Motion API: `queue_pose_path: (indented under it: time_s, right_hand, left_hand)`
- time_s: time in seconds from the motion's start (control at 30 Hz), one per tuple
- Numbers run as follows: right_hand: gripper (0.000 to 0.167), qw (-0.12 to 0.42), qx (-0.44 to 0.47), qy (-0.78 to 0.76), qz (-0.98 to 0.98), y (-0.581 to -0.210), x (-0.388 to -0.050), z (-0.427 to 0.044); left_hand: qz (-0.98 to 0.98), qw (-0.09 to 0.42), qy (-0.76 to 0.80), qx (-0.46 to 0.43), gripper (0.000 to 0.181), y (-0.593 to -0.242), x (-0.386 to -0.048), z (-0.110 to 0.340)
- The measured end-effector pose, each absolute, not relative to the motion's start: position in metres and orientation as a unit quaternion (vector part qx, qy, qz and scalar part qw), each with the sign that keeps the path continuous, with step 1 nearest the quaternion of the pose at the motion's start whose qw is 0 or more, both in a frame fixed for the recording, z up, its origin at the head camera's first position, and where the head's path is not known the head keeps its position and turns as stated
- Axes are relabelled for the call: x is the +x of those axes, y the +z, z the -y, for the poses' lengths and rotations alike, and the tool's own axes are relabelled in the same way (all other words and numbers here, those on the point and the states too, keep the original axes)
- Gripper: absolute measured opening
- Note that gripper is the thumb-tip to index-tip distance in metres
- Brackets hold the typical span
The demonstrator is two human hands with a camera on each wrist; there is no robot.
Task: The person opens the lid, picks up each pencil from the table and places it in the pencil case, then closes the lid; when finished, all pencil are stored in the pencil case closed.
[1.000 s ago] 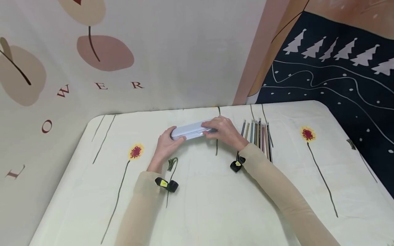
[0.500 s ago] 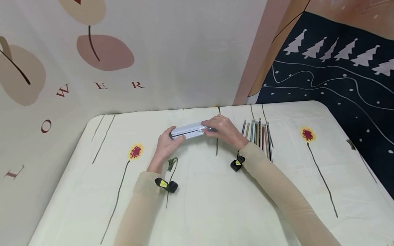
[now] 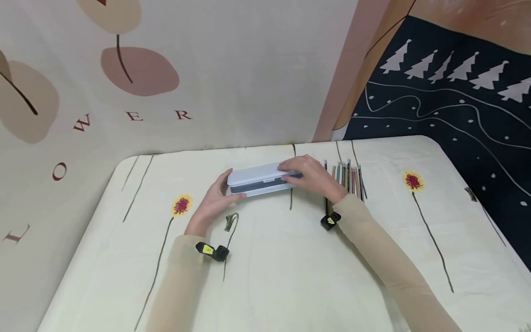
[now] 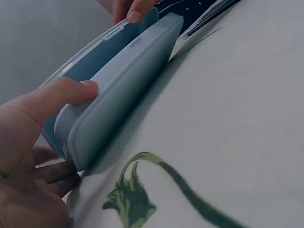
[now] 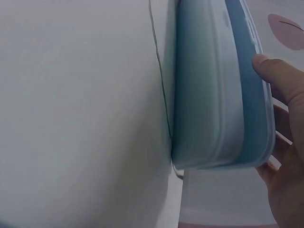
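Note:
A pale blue-white pencil case (image 3: 253,174) is held between both hands above the table, its hinged lid partly raised and a dark gap showing along the front. My left hand (image 3: 215,199) grips the left end, thumb on the lower half's front edge, as the left wrist view shows on the case (image 4: 123,90). At the right end my right hand (image 3: 312,176) pinches the lid (image 5: 259,90), thumb at its front edge and fingers behind. What lies inside the case is hidden.
Several pencils (image 3: 351,177) lie side by side on the table, just right of my right hand and partly behind its wrist. The table wears a white cloth (image 3: 282,267) printed with flowers. A wall hanging (image 3: 232,83) rises behind the table's back edge.
The lid has gone from closed to partly raised, and the gap along the front has widened. The right hand has shifted slightly right, the left hand slightly left.

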State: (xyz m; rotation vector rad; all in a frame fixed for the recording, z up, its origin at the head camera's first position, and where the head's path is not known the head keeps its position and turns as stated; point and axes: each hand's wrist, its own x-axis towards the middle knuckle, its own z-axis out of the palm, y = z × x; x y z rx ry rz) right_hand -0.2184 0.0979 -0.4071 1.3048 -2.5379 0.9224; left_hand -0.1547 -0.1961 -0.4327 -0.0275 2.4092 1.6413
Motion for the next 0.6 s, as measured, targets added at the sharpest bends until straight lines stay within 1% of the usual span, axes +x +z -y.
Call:
queue_pose_path:
  time_s: [0.27,0.6]
  right_hand:
    - [0.032,0.031,0.384,0.375,0.843,-0.408,-0.218,-0.117]
    - [0.030,-0.002,0.320,0.472,0.822,-0.402,-0.227,-0.119]
  left_hand:
    - [-0.797,0.122,0.590,0.033,0.102,-0.437,-0.157,0.206]
    - [-0.805,0.125,0.579,0.032,0.108,-0.436,-0.155,0.207]
